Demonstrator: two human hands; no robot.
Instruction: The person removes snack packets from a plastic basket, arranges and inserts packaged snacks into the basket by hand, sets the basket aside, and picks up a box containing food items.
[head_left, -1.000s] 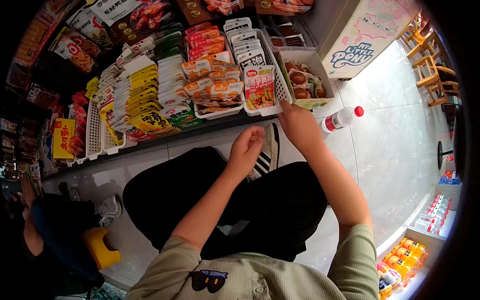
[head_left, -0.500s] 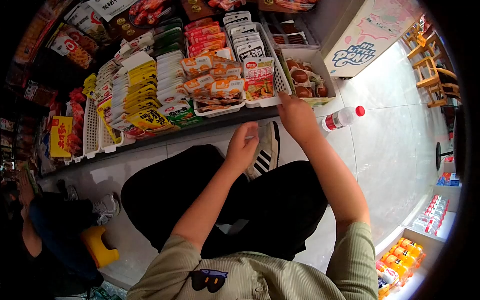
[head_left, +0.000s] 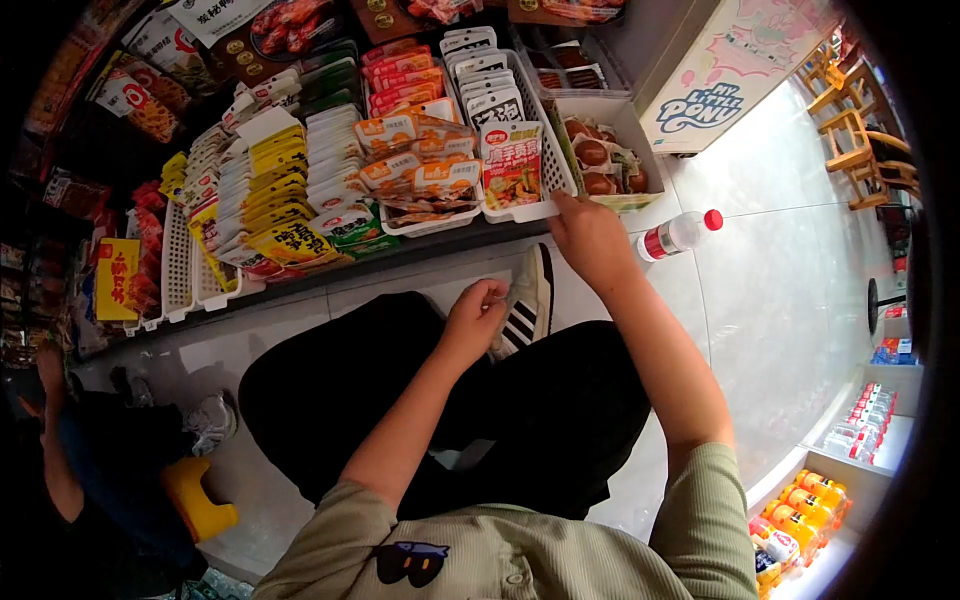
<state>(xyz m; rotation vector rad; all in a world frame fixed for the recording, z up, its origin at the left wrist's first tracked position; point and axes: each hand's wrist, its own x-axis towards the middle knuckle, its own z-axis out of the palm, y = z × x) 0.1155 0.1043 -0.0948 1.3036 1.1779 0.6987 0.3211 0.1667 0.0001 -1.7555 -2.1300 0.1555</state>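
Note:
My right hand (head_left: 592,238) holds the front right corner of a white plastic basket (head_left: 522,213), its fingers closed on the rim. The basket stands at the shelf's front edge. In it are several grey-and-white snack packets (head_left: 494,108) and, at the front, a red and green snack packet (head_left: 512,165). My left hand (head_left: 475,318) hangs over my striped shoe (head_left: 527,300), its fingers curled in with nothing visible in them. Left of the basket, orange-and-white snack packets (head_left: 445,178) fill another tray.
Yellow snack packets (head_left: 280,195) stand in rows further left. A box of brown packaged food (head_left: 605,165) sits right of the basket. A bottle with a red cap (head_left: 680,236) stands on the floor. At the left are another person's arm (head_left: 58,440) and a yellow stool (head_left: 200,498).
My left hand has dropped back towards me, away from the shelf, and its fingers have curled in. My right hand stays on the basket corner. The view has shifted slightly.

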